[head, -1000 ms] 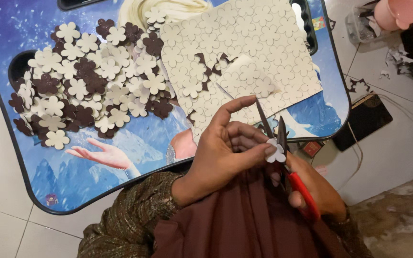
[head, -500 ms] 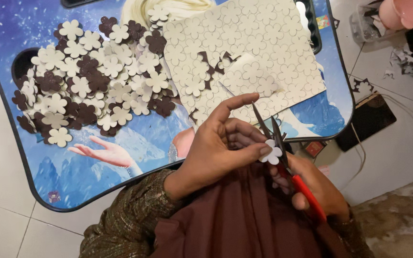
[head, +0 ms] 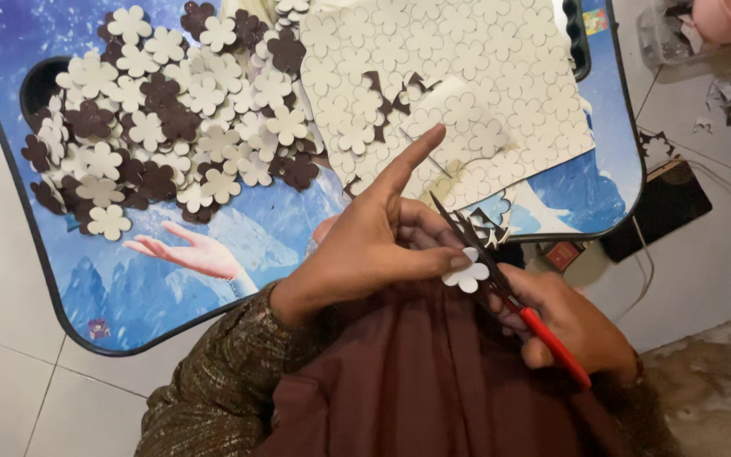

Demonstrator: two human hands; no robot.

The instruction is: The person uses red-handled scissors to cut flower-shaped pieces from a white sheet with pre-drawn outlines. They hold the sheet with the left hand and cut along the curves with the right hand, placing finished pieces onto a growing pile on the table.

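left hand [head: 365, 254]: grip pinches flower [head: 466, 272] | right hand [head: 573, 326]: grip clenched on scissors [head: 501, 283] | blades at flower's edge

One blue picture-printed lap table [head: 10, 211], one pile of cream and brown cut-out flowers [head: 171, 118] too many to count, one cream flower-stamped sheet [head: 467, 68], one pair of red-handled scissors [head: 501, 283], one single flower [head: 466, 272] at its blades, two hands
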